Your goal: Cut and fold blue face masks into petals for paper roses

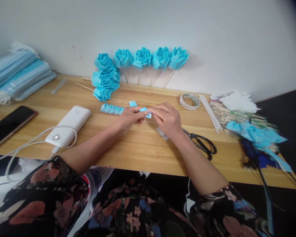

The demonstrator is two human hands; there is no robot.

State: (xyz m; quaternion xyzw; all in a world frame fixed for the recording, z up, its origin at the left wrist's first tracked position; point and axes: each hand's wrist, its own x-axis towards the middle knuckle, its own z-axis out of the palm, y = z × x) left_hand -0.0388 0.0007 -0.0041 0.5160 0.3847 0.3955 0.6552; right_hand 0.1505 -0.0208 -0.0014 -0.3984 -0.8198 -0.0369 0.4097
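Between thumb and fingers, my left hand point(132, 116) pinches a small blue piece of thin sheet material point(144, 110) above the table. My right hand point(168, 119) is closed at the right edge of the same piece, its fingertips pressed together there. Left of my left hand lies a row of folded blue petals point(111, 108), partly hidden by that hand. Just beyond the fingers is a loose blue square point(132, 103). A small greyish strip point(162, 133) rests below my right hand, and black-handled scissors point(203, 144) lie partly behind my right wrist.
Finished blue flowers on sticks point(142, 58) lean against the wall, with more piled point(105, 79) beside them. Stacked face masks point(22, 74), a phone point(11, 125) and a cabled power bank point(69, 126) are left. Tape point(189, 101), white sticks point(210, 113) and blue scraps point(258, 133) lie right.
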